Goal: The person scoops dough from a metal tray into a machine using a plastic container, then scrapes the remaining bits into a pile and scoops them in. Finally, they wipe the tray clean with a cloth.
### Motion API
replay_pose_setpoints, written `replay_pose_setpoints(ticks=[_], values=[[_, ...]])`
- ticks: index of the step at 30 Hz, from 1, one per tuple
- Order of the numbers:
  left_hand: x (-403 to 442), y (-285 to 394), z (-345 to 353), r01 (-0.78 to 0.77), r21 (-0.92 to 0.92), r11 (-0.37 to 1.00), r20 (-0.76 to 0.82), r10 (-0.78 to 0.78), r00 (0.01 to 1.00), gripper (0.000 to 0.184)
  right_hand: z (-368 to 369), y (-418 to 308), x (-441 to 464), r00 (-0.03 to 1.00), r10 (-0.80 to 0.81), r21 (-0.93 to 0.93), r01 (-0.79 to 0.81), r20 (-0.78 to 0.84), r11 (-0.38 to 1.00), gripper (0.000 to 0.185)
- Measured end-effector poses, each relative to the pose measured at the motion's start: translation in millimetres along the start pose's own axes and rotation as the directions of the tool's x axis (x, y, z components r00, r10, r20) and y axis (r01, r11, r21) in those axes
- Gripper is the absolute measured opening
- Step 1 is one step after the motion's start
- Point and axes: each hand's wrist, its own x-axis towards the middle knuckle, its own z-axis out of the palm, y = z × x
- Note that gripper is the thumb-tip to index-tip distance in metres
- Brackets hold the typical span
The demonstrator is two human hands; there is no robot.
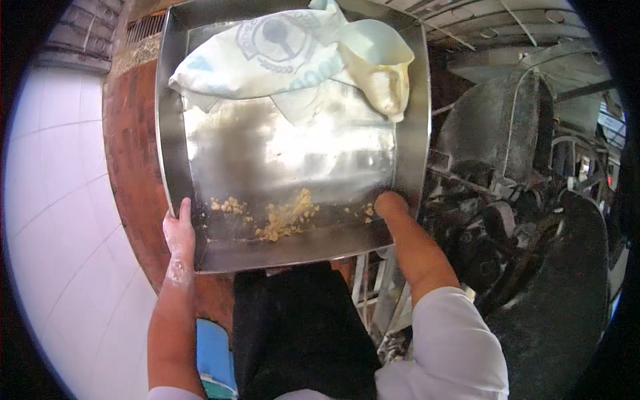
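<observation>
A deep metal tray (293, 252) is held out in front of my body. My left hand (179, 230) grips its left wall near the front corner, thumb up along the rim; pale powder marks that hand and wrist. Inside the front right corner is my right hand (392, 203), its fingers hidden from view. Yellowish dough crumbs (288, 217) lie scattered across the front of the tray floor, a few of them close to my right hand. At the back rests a crumpled white printed sack (267, 57). Right of it sits a cream-coloured plastic scoop or cut-open jug (381, 63).
A white tiled surface (60, 180) runs along the left, with reddish-brown flooring (130, 140) beside it. Dark, dusty machinery (513, 233) stands close on the right. A blue container (215, 353) is low near my left forearm.
</observation>
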Motion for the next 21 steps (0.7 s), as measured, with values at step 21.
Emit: replay_pose_setpoints(ticks=[21], values=[[-3,7,1,0.049,-0.013,0.999,-0.008,-0.049,0.999,0.049,-18,-20,7,0.974,-0.219,-0.273,0.196,-0.058,0.942,0.030]])
